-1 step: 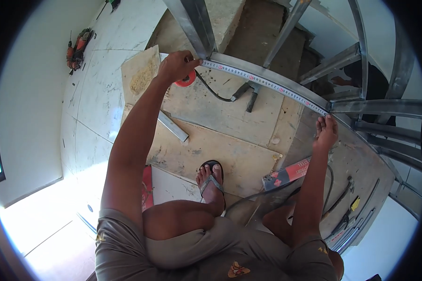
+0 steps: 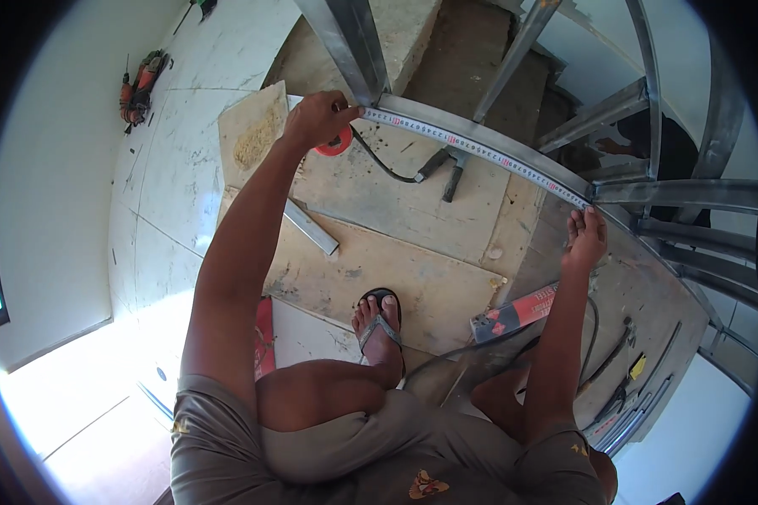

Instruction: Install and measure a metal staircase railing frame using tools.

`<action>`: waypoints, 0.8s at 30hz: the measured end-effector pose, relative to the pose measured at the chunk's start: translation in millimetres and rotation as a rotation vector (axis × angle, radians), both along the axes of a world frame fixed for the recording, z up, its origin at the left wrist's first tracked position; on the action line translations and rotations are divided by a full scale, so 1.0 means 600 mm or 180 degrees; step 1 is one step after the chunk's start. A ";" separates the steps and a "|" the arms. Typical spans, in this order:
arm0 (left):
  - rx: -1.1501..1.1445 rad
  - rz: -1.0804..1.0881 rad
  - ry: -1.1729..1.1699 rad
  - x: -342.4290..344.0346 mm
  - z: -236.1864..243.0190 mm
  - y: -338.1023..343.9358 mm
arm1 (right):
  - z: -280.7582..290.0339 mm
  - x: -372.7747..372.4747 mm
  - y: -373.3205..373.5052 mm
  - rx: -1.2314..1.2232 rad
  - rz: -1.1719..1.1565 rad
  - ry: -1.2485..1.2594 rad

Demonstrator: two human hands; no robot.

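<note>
A white tape measure blade (image 2: pixel 472 146) stretches along the bottom bar (image 2: pixel 514 150) of a steel railing frame, its printed side up. At the left end, beside a steel upright (image 2: pixel 349 55), my left hand (image 2: pixel 316 119) is closed on the tape measure, with thumb and finger on the blade. Part of its red case (image 2: pixel 335 143) shows below that hand. My right hand (image 2: pixel 587 238) pinches the blade's other end against the bar, near where a cross tube (image 2: pixel 682 191) joins it.
On the boards below lie a dark clamp-like tool (image 2: pixel 452 172) with a cable, a metal tube offcut (image 2: pixel 312 227) and a red-and-white box (image 2: pixel 514 316). Red power tools (image 2: pixel 143 88) lie far left. Steps (image 2: pixel 472 71) are behind the railing; another person (image 2: pixel 661 151) is partly visible beyond its bars.
</note>
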State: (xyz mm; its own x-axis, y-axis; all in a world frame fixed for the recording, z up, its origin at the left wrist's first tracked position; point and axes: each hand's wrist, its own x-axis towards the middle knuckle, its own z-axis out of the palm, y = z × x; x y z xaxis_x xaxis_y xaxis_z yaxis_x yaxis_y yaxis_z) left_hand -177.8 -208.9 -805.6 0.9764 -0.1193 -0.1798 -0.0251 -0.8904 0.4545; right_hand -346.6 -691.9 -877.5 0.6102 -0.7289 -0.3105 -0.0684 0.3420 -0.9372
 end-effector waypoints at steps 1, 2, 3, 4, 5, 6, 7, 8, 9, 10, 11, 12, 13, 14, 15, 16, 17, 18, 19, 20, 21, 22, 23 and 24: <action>-0.0016 0.0017 0.0018 -0.001 0.000 0.000 | 0.002 0.001 0.002 -0.0005 -0.0019 0.0014; -0.0032 0.0027 0.0036 -0.001 -0.003 0.000 | 0.002 0.001 0.002 -0.0012 -0.0017 0.0011; -0.0038 0.0025 0.0034 -0.001 -0.005 0.001 | 0.002 0.002 0.002 -0.0026 -0.0026 0.0002; -0.0047 0.0028 -0.0002 -0.001 -0.006 0.003 | 0.002 0.003 0.002 -0.0040 -0.0037 -0.0007; -0.0058 0.0024 -0.0030 -0.001 -0.007 0.004 | 0.002 0.003 0.001 -0.0048 -0.0048 -0.0002; -0.0065 0.0013 -0.0025 -0.001 -0.009 0.005 | 0.002 0.004 0.002 -0.0022 -0.0023 -0.0016; -0.0038 0.0014 -0.0043 -0.002 -0.010 0.006 | 0.002 0.004 0.002 0.0006 0.0001 -0.0029; -0.0011 0.0013 -0.0063 -0.002 -0.010 0.006 | 0.002 0.004 0.000 -0.0001 -0.0014 -0.0026; -0.0016 -0.0002 -0.0060 -0.002 -0.010 0.006 | 0.003 0.003 0.000 0.0006 -0.0003 -0.0029; -0.0021 0.0005 -0.0047 -0.002 -0.011 0.006 | 0.003 0.003 -0.001 0.0013 0.0007 -0.0031; -0.0027 0.0007 -0.0037 -0.001 -0.011 0.006 | 0.002 0.003 -0.002 0.0008 -0.0014 -0.0029; -0.0032 -0.0015 -0.0035 -0.001 -0.011 0.007 | 0.001 0.002 -0.002 0.0021 0.0015 -0.0061; -0.0028 -0.0020 -0.0038 -0.002 -0.011 0.009 | 0.000 0.001 -0.001 0.0034 0.0042 -0.0093; -0.0025 -0.0026 -0.0041 -0.002 -0.011 0.011 | 0.000 0.001 -0.001 0.0030 0.0016 -0.0092; -0.0029 -0.0056 -0.0039 -0.002 -0.013 0.012 | -0.001 0.000 -0.001 0.0041 0.0033 -0.0122; -0.0030 -0.0089 -0.0085 -0.002 -0.014 0.011 | -0.002 -0.001 -0.002 0.0049 0.0045 -0.0152; -0.0034 -0.0131 -0.0132 0.000 -0.015 0.010 | -0.002 -0.001 -0.003 0.0039 -0.0001 -0.0152; -0.0065 -0.0208 -0.0125 0.002 -0.013 0.001 | 0.001 -0.004 -0.008 0.0016 -0.0022 -0.0108; -0.0161 -0.0137 -0.0019 0.002 -0.010 -0.006 | 0.001 -0.007 -0.014 -0.0011 -0.0056 -0.0063; -0.0266 -0.0087 0.0088 0.002 -0.008 -0.013 | -0.001 -0.005 -0.014 0.0008 -0.0093 -0.0033; -0.0265 -0.0074 0.0018 0.004 -0.016 -0.001 | -0.009 -0.001 -0.011 0.0016 -0.0146 -0.0001; -0.0280 -0.0086 -0.0042 0.007 -0.028 0.014 | -0.019 0.002 -0.009 0.0077 -0.0086 -0.0124; -0.0576 0.0051 0.0118 0.002 -0.024 -0.001 | -0.025 -0.002 -0.016 0.0077 -0.0088 -0.0220; -0.0705 0.0016 0.0111 0.002 -0.024 0.009 | -0.024 0.003 -0.003 0.0195 -0.0108 -0.0381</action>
State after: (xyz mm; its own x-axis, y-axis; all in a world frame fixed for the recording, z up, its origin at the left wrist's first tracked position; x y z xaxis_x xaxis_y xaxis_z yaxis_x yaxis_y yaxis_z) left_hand -176.8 -203.4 -820.2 0.9708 -0.1549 -0.1833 -0.0019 -0.7687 0.6396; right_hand -344.8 -693.8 -891.7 0.6210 -0.7315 -0.2816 0.0553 0.3992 -0.9152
